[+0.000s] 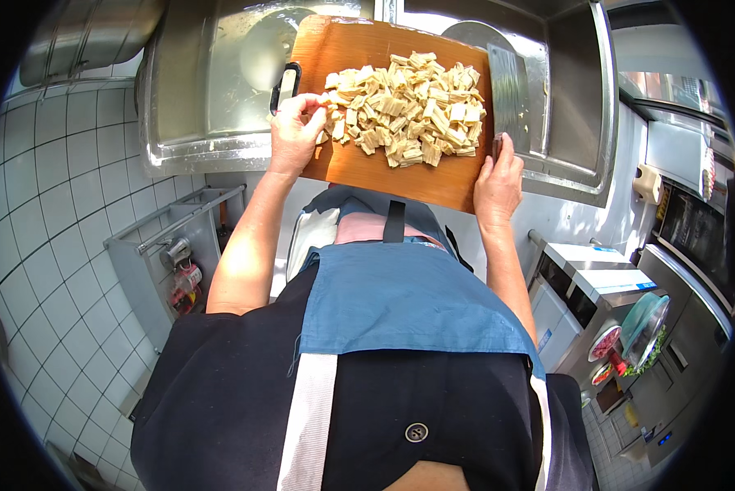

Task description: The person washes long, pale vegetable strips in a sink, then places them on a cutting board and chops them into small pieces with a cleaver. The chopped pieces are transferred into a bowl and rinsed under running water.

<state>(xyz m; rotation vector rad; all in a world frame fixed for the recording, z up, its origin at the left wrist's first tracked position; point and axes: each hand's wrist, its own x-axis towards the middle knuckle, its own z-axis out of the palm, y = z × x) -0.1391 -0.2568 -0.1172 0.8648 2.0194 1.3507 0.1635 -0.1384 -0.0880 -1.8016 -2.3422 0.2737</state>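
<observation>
A heap of cut pale-yellow pieces (410,107), apparently bean curd sticks, covers much of a wooden cutting board (355,162) with a black handle (277,92) on its left side. The board lies across the sink's near part, slightly slanted. My left hand (297,129) is at the board's left part, thumb and forefinger drawn together at the heap's edge; whether a piece is between them is unclear. My right hand (499,184) grips the dark handle of a cleaver (507,92) by the board's right edge. The blade points away from me, over the right basin.
Under the board is a stainless steel double sink (180,150), with a left basin (232,104) and a right basin (579,92). A metal rack (137,261) stands against the tiled wall at left. Steel kitchen equipment (588,276) and several dishes, including a teal bowl (640,319), are at right.
</observation>
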